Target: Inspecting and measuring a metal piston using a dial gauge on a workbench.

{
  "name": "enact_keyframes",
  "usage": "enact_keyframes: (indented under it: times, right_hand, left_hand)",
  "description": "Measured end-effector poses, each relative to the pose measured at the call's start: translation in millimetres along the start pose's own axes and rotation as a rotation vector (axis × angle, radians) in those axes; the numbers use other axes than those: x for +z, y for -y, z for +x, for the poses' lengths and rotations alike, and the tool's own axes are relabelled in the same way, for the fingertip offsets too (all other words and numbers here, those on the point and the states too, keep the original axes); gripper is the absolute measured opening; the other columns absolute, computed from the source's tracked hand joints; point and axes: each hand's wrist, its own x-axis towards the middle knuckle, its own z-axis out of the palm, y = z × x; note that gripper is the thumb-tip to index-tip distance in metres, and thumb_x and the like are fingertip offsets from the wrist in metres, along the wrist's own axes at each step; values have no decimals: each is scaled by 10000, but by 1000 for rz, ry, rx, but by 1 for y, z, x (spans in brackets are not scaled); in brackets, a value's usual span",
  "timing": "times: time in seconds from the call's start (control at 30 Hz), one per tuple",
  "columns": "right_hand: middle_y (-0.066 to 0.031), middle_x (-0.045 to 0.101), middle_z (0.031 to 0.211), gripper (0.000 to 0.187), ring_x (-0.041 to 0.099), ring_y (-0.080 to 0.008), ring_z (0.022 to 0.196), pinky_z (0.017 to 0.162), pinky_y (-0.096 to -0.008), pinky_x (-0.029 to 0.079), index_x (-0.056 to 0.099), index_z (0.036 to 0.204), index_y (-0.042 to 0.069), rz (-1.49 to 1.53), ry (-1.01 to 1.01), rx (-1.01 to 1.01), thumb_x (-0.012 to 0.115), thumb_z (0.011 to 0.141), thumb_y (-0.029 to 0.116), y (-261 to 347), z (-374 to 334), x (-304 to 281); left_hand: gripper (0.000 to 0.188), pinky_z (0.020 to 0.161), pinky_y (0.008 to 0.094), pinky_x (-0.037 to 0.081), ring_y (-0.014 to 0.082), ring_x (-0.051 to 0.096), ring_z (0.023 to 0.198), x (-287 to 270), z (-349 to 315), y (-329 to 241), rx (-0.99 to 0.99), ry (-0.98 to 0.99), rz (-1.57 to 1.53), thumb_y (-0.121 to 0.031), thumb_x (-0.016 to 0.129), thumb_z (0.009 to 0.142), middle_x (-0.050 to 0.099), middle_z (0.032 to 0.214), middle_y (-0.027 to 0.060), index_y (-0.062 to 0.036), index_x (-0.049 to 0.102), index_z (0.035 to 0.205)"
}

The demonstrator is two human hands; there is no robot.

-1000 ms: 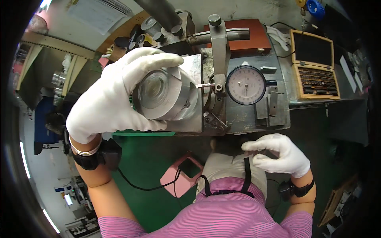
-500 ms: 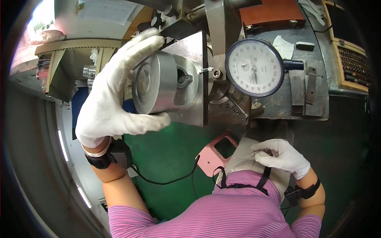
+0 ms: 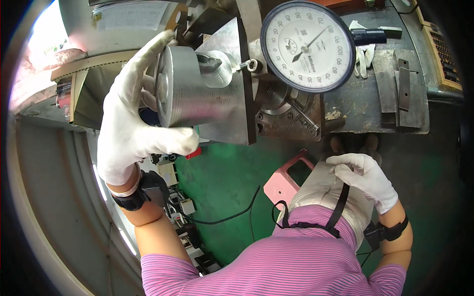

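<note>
Piston-like metal cylinder (image 3: 197,102): lies upper left of centre, right of left palm, long axis left-to-right.
Left gloved hand (image 3: 121,118): nearer; curves round the left end, digits spread; cannot tell if clamped.
Right gloved hand (image 3: 366,178): lower right, well apart, fingers curled, closure unclear.

Rightward of the left hand (image 3: 121,121), the metal cylinder (image 3: 195,106) and plate (image 3: 227,40) block passage; clearance exists between plate and right hand (image 3: 368,180).
</note>
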Motion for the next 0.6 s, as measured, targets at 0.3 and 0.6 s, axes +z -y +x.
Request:
enact_keyframes:
  times: [0.3, 0.6]
  right_hand:
    - [-29, 667, 998, 296, 592, -57, 915, 836, -207, 465, 620, 1177, -47, -38, -35, -21, 636, 900, 56, -15, -1, 0]
    - [-28, 670, 966, 275, 586, -53, 872, 788, -204, 467, 635, 1162, -37, -36, -86, -41, 638, 902, 54, -12, -8, -1]
  left_hand:
    - [1012, 789, 254, 492, 97, 594, 845, 2, 0, 2, 31, -48, -14, -223, 890, 487, 613, 1122, 69, -23, 469, 1385]
    - [1042, 777, 258, 482, 116, 586, 839, 1, -5, 2, 39, -163, -27, -273, 901, 452, 619, 1045, 67, -12, 482, 1369]
